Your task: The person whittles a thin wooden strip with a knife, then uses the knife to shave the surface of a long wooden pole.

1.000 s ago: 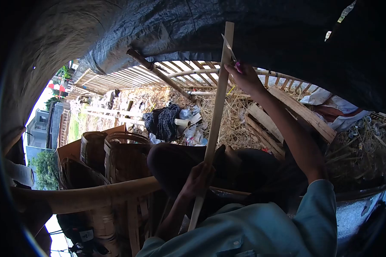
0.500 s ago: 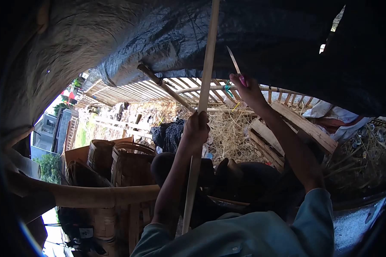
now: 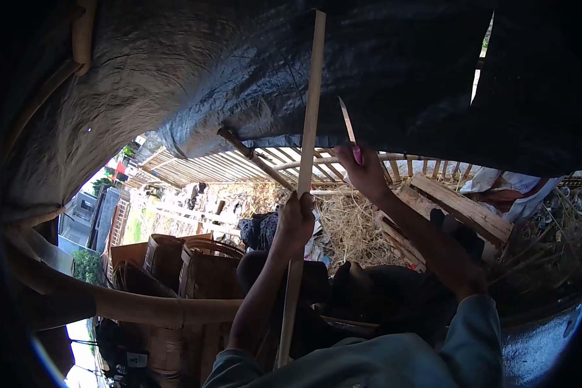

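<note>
My left hand [image 3: 295, 221] is closed around a long flat bamboo strip [image 3: 312, 110]. The strip stands nearly upright in the view, its top end showing against the dark tarp and its lower end reaching down by my shirt. To the right of the strip, my right hand [image 3: 362, 173] grips a knife [image 3: 348, 123] by its pink handle. The narrow blade points upward and slightly left, apart from the strip.
A dark tarp [image 3: 394, 71] hangs across the top. Behind my hands runs a slatted bamboo fence [image 3: 220, 165], with straw [image 3: 349, 226] below it. Split wood pieces [image 3: 462, 207] lie at the right. Woven baskets [image 3: 207, 275] and a thick bamboo pole [image 3: 168, 312] are at the left.
The view has tilted up, so the surroundings sit lower and the strip's top end now shows. My right hand with the knife has come slightly down and left, nearer the strip.
</note>
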Demonstrator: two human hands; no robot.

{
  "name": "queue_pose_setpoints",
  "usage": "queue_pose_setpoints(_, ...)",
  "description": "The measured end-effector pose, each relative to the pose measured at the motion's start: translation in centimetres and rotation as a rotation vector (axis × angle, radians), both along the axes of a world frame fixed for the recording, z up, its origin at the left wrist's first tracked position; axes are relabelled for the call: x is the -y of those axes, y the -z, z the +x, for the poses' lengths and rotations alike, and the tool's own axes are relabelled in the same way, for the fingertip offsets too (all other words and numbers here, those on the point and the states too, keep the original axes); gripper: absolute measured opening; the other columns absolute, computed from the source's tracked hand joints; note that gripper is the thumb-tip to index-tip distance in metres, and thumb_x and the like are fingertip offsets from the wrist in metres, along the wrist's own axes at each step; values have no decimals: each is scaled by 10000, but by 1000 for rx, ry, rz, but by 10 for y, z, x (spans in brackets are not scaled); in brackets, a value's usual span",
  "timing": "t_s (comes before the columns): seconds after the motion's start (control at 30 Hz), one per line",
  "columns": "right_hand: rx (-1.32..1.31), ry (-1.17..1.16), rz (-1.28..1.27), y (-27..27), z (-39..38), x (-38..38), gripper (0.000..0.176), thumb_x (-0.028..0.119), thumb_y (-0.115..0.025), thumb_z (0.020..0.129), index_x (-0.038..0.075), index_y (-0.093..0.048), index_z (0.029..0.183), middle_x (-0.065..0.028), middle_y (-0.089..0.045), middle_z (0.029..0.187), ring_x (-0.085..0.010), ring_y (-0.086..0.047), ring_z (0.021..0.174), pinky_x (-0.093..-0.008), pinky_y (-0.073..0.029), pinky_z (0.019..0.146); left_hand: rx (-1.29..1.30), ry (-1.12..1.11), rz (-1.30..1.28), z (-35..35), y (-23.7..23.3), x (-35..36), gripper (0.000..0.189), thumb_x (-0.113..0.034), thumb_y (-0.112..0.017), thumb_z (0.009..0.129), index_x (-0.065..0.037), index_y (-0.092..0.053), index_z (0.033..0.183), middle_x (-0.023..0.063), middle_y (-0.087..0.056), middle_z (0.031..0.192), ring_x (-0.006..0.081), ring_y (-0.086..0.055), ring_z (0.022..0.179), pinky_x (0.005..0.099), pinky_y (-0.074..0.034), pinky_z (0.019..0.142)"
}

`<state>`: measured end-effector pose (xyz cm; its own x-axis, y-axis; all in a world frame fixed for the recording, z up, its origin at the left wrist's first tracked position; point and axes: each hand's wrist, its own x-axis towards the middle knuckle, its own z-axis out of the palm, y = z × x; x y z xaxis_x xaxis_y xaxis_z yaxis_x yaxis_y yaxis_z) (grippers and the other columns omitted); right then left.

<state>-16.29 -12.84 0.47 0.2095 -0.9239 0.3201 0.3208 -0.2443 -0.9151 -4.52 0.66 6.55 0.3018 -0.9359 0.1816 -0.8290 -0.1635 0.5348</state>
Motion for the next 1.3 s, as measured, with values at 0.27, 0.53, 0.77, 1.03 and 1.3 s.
queue_pose_setpoints(0.27, -536, 274, -675, -12, -40, 9, 263, 296, -684, 805, 80, -584, 914, -37, -631, 674, -196, -611, 543, -304, -491, 505, -48, 20, 183, -58, 68, -56, 238, -179, -476, 922, 55, -433, 937, 332, -550, 714, 545, -537, 696, 571, -418, 579)
queue_pose_setpoints(0.53, -807, 138, -799, 7, -52, 1, 393, 469, -655, 783, 92, -631, 892, -24, -600, 653, -199, -603, 578, -321, -493, 523, -74, 80, 290, -44, 61, -67, 206, -169, -594, 857, 19, -509, 856, 225, -551, 619, 403, -584, 624, 464, -446, 534)
queue_pose_setpoints(0.77, -658, 159, -669, 0, -54, 5, 336, 318, -729, 748, 53, -558, 862, -56, -571, 600, -215, -603, 524, -335, -483, 489, -124, 266, 369, -13, 36, -49, 258, -214, -683, 786, 9, -596, 883, 115, -645, 744, 196, -651, 691, 323, -501, 626)
queue_pose_setpoints(1.03, -481, 211, -465, -10, -47, 13, 334, 280, -731, 771, 58, -483, 739, -30, -465, 531, -117, -474, 443, -286, -394, 444, -47, 631, 518, 4, 19, 11, 314, -309, -678, 799, 3, -652, 769, 114, -625, 651, 175, -629, 616, 326, -481, 576)
queue_pose_setpoints(1.3, -271, 124, -219, 13, -28, 30, 363, 257, -635, 867, 58, -416, 657, 45, -375, 529, -42, -323, 502, -241, -254, 455, -641, 327, 444, 9, 28, 48, 331, -295, -560, 906, 31, -614, 902, 81, -620, 757, 122, -584, 630, 277, -468, 541)
